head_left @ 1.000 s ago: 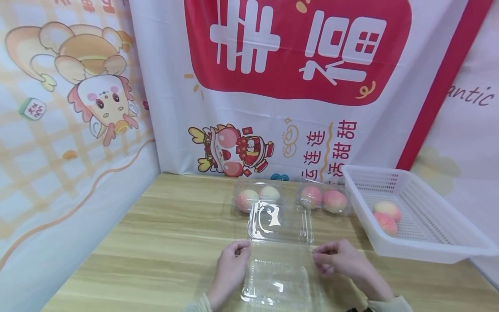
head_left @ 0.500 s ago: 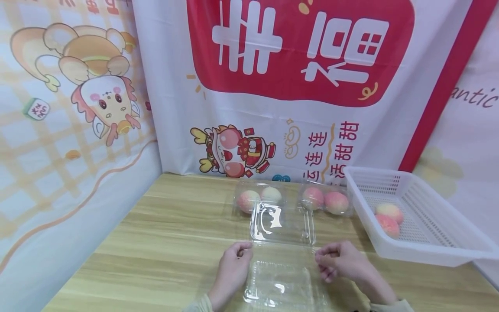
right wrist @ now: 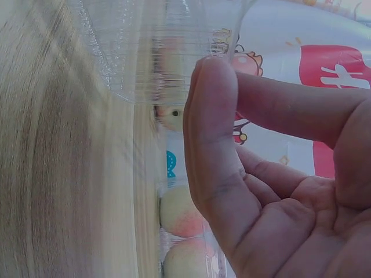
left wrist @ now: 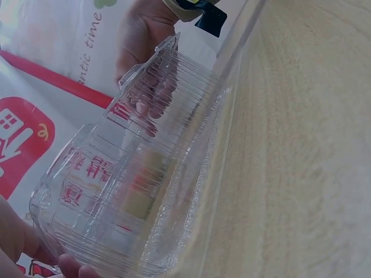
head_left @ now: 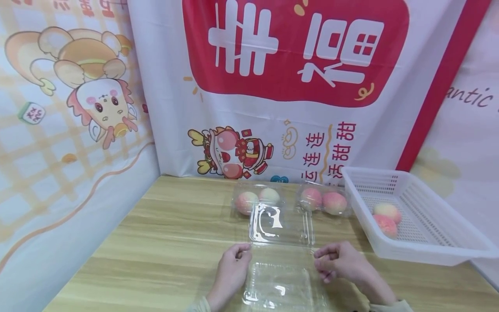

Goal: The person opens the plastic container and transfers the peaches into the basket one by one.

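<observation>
An unfolded clear plastic clamshell box (head_left: 278, 284) lies on the table, one half towards the person and the other half (head_left: 280, 223) towards the back. My left hand (head_left: 231, 269) pinches its left edge near the hinge. At the opposite edge, my right hand (head_left: 345, 262) pinches the plastic between thumb and index finger, as the right wrist view shows. Both halves hold nothing. Behind stand two clear boxes, one with a pair of pink-and-cream peach-like balls (head_left: 247, 203), the other with two pinker ones (head_left: 334, 203).
A white perforated plastic basket (head_left: 432, 249) stands on the right with pink-and-cream peach-like balls (head_left: 385, 225) in it. The wood-grain table (head_left: 156, 247) meets a printed cloth backdrop (head_left: 175, 130) at the back and another printed cloth (head_left: 78, 195) on the left.
</observation>
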{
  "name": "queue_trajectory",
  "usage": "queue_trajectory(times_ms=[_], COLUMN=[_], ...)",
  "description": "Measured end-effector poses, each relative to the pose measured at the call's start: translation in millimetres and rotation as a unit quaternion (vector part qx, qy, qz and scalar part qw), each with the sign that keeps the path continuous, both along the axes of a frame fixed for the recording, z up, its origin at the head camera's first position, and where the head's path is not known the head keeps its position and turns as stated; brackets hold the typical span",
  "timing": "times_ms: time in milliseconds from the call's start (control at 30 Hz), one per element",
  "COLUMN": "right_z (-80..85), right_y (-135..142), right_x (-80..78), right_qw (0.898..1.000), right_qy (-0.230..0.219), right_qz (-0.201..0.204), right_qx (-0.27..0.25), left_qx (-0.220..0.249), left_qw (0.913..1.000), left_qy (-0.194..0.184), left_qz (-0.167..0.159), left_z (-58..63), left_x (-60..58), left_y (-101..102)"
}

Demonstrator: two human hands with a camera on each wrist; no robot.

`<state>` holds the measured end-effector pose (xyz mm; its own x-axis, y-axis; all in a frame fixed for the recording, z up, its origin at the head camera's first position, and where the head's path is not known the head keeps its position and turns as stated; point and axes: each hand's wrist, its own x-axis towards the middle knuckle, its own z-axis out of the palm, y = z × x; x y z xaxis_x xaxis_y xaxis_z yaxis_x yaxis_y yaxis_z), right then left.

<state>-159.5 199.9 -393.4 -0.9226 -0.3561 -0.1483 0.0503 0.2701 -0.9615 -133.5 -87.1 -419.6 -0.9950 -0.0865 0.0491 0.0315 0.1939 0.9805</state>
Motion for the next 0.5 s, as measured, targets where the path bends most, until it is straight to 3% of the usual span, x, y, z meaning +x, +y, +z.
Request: queue_trajectory(times_ms=[167,500], right_z=[-1.3,1.1], right_y=[0.9,1.9], right_x=[-0.5,-1.1], right_qw=[1.000,1.000], right_qy=[0.001,0.006], right_qz=[0.002,0.005], right_qx=[0.001,0.000], left_qx=[0.000,0.005], left_qw=[0.9999,1.0000], left_qy=[-0.013,-0.003], left_qz=[-0.001,-0.007], left_z=[-1.6,-2.3], left_x=[0.3,-0.6], left_y=[-0.1,0.2])
